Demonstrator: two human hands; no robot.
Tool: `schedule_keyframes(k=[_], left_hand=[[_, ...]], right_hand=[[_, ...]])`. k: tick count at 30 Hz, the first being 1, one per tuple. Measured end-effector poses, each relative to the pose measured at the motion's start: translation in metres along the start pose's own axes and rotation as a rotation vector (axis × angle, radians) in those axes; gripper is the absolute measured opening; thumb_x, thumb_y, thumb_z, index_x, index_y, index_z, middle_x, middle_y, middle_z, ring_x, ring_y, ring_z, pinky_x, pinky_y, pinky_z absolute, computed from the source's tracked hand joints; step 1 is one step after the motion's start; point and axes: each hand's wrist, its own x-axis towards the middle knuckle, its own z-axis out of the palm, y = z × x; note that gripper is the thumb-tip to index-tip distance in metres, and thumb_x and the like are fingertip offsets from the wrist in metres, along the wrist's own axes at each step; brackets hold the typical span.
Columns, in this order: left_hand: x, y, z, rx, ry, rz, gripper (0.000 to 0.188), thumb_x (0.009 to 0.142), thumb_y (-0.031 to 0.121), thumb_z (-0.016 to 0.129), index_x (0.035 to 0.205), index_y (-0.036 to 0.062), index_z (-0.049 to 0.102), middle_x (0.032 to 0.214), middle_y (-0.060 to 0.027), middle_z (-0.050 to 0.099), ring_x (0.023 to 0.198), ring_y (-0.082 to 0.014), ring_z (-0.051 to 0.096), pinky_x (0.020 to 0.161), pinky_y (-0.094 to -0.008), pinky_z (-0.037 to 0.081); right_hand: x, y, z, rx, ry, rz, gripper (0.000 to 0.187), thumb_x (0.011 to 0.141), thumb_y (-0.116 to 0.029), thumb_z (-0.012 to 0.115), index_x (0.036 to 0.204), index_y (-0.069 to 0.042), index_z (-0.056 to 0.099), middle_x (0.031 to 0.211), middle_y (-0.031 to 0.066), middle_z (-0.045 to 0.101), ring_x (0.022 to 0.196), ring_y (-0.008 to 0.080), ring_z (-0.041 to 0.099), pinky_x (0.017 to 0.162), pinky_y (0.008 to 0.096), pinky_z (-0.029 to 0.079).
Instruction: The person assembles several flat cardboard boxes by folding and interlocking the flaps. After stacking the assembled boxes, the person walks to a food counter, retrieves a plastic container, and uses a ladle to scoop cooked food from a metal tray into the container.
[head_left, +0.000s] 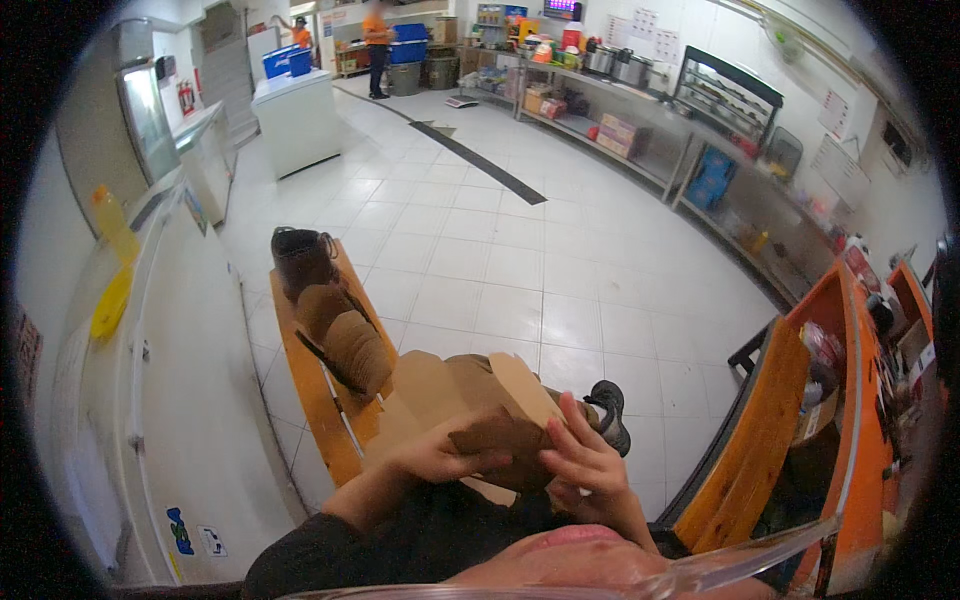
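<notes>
A tan, flat, cardboard-like piece (520,382) with a darker brown part is held up over my lap. My left hand (440,457) has its fingers curled round the piece's near left side. At its right edge, my right hand (590,465) grips with thumb and fingertips, the other fingers spread a little. Larger tan sheets (425,395) lie across my lap below the hands. On the wooden bench (290,350) to the left is a row of rounded brown pieces (355,350), with a dark brown boot-like item (300,258) at the far end. A thin striped rod (340,410) lies nearer.
A white chest freezer (190,380) stands close on my left, with a yellow bottle (115,225) on top. An orange shelf unit (850,400) and a wooden seat (750,440) are at right. Steel shelving (640,120) lines the far right wall. A person in orange (376,45) stands far off.
</notes>
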Motion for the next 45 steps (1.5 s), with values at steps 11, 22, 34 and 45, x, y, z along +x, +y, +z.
schedule_keyframes(k=[11,22,34,45], left_hand=[[-0.005,0.001,0.013,-0.360,-0.384,0.127,0.073,0.087,0.014,0.064,0.143,-0.0007,0.020,0.135,-0.0165,0.043,0.128,-0.0240,0.037,0.104,-0.0393,0.032],[0.009,-0.002,0.001,0.230,-0.418,0.072,0.034,0.091,0.001,0.045,0.125,-0.0012,0.044,0.109,-0.0178,0.055,0.102,-0.0214,0.053,0.087,-0.0335,0.044],[0.002,-0.062,-0.030,-0.017,-0.422,-0.344,0.051,0.094,0.020,0.054,0.136,-0.0020,0.035,0.115,-0.0167,0.056,0.101,-0.0250,0.058,0.087,-0.0364,0.045],[0.015,-0.011,0.018,-0.077,0.300,-0.228,0.047,0.087,0.021,0.066,0.126,0.0014,0.049,0.117,-0.0100,0.060,0.105,-0.0208,0.058,0.090,-0.0344,0.048]], right_hand=[[-0.042,0.025,0.040,0.261,0.292,0.162,0.030,0.079,-0.006,0.068,0.109,-0.009,0.068,0.137,0.0227,0.043,0.134,0.0391,0.031,0.109,0.0453,0.030],[-0.024,0.028,0.020,-0.408,0.135,0.061,0.075,0.082,-0.030,0.069,0.140,0.002,0.034,0.135,0.0255,0.043,0.121,0.0408,0.045,0.102,0.0483,0.035],[-0.018,0.019,0.025,0.209,0.285,0.132,0.028,0.091,-0.030,0.058,0.085,-0.004,0.065,0.089,0.0105,0.070,0.094,0.0254,0.064,0.097,0.0478,0.040],[-0.024,0.025,0.009,-0.280,0.257,0.348,0.023,0.071,-0.020,0.077,0.076,-0.003,0.062,0.124,0.0225,0.046,0.118,0.0393,0.041,0.098,0.0468,0.034]])
